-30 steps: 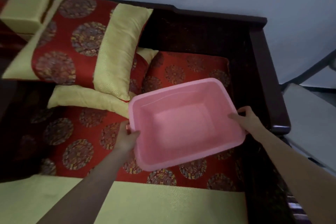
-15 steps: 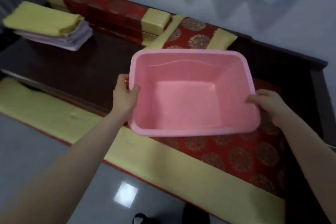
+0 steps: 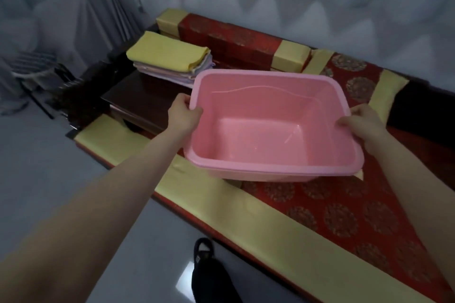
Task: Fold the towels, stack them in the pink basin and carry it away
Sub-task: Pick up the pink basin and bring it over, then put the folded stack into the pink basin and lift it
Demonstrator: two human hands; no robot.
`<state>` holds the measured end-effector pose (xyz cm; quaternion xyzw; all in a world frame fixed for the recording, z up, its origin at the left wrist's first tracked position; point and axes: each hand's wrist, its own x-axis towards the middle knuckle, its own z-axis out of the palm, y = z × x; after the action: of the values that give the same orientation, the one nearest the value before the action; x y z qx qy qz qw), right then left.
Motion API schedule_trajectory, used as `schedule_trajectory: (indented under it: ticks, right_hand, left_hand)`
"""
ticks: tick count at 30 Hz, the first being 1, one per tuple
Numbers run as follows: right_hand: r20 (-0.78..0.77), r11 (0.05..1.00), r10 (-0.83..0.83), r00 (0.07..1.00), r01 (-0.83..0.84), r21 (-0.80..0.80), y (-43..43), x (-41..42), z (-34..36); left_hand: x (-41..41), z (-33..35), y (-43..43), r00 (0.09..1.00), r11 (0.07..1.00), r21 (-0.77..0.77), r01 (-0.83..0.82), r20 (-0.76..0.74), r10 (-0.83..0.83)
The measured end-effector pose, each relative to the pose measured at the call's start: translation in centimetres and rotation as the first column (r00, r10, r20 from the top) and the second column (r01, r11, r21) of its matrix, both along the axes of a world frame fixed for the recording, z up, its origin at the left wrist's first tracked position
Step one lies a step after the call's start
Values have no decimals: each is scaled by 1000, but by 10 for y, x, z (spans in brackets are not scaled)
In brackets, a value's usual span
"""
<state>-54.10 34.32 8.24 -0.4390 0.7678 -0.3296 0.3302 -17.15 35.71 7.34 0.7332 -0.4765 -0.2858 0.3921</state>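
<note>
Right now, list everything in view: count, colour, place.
cushion: 1, red with yellow border, foreground.
table: 1, dark wood, back left.
basin: 1, pink, empty, held over the cushion.
towels: 1 folded stack, yellow on top, pale below, on the table.
bolster: 1, red with yellow ends, by the wall.
pillow: 1, red and yellow, behind the basin, right.
shoe: 1, black, bottom centre.
left hand: grips the basin's left rim.
right hand: grips its right rim.

Towels [image 3: 170, 55] behind-left of basin [image 3: 270, 128]
</note>
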Motion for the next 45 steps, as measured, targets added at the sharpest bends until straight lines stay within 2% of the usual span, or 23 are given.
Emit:
schedule_trajectory:
  ticks: [4, 9, 16, 22, 25, 31, 33, 35, 37, 38, 41, 45]
  right_hand:
    - [29, 998, -49, 998, 48, 44, -32, 41, -17]
    - [93, 971, -192, 977, 175, 164, -61, 100, -47]
    - [178, 927, -347, 921, 308, 213, -99, 153, -58]
    - [96, 862, -494, 864, 472, 185, -104, 174, -67]
    - [67, 822, -562, 825, 548, 154, -101, 186, -71]
    - [-15, 776, -617, 787, 612, 151, -104, 199, -72]
    - [-79, 784, -592, 802, 596, 172, -105, 199, -70]
    - [-229, 799, -546, 806, 583, 150, -105, 203, -58]
    - [-386, 844, -493, 780, 536, 4, -111, 214, -43]
    - [-394, 866, -483, 782, 494, -80, -118, 224, -34]
    - [-318, 908, -415, 852, 368, -199, -172, 268, -3]
    - [-112, 932, -280, 954, 242, -268, -267, 354, 14]
  left_hand:
    - [48, -13, -51, 997, 996, 42, 83, 4, -83]
    - [100, -21, -122, 979, 973, 106, 205, -5, -206]
    - [148, -45, -193, 951, 919, 251, 305, -132, -280]
    - [162, -60, -241, 880, 821, 320, 473, -199, -430]
    - [163, -58, -261, 815, 737, 349, 579, -245, -524]
    - [169, -57, -288, 755, 657, 380, 651, -234, -613]
    - [173, -58, -290, 745, 641, 387, 663, -253, -617]
    - [181, -58, -294, 723, 627, 367, 687, -270, -636]
    - [195, -52, -304, 736, 662, 322, 677, -273, -619]
    - [205, -50, -312, 758, 698, 295, 652, -277, -591]
    - [246, -42, -344, 833, 803, 244, 544, -268, -484]
    - [303, -44, -403, 927, 906, 200, 374, -103, -360]
